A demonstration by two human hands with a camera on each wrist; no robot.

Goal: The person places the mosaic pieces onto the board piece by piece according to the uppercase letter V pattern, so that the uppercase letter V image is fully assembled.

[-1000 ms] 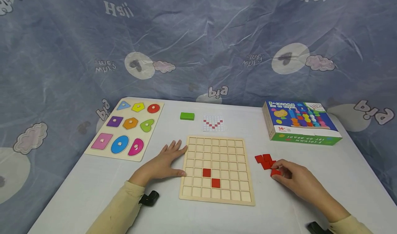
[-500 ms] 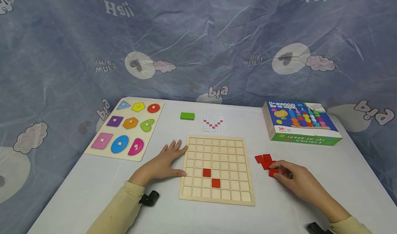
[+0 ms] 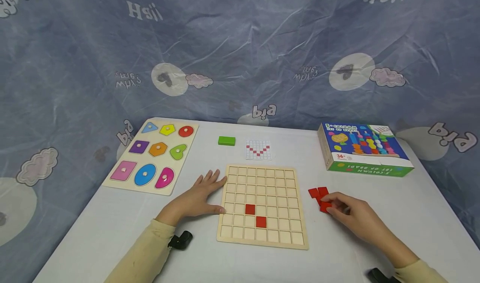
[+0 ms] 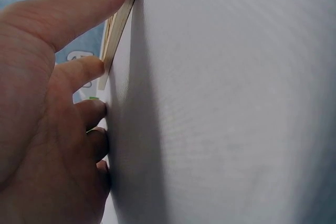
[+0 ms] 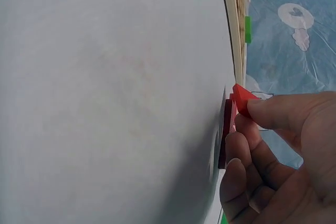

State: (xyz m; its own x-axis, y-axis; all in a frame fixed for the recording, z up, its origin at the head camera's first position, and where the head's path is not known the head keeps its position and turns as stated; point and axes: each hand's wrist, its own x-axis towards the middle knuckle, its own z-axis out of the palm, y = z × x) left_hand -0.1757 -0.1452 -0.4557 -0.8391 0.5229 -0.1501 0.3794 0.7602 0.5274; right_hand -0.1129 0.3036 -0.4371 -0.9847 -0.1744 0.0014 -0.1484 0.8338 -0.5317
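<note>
A wooden grid board point(image 3: 279, 216) lies in the middle of the table, with two red square tiles point(image 3: 250, 209) set diagonally in its cells. My left hand point(image 3: 196, 197) rests at the board's left edge, fingers spread; in the left wrist view its thumb and index finger touch the board's side point(image 4: 116, 40). To the right of the board, my right hand point(image 3: 356, 212) pinches a red tile point(image 5: 242, 98) between thumb and finger, tilted in the right wrist view. Several other red tiles point(image 3: 322, 191) lie beside and partly under that hand.
Behind the board are a small card with a red V pattern point(image 3: 258, 150) and a green block point(image 3: 226, 141). A shape puzzle board point(image 3: 153, 156) lies at the left. At the back right stands a bead-set box point(image 3: 365, 149).
My right hand has shifted slightly left with the red tile, closer to the board and over the loose tiles. The left hand and the board have stayed still.
</note>
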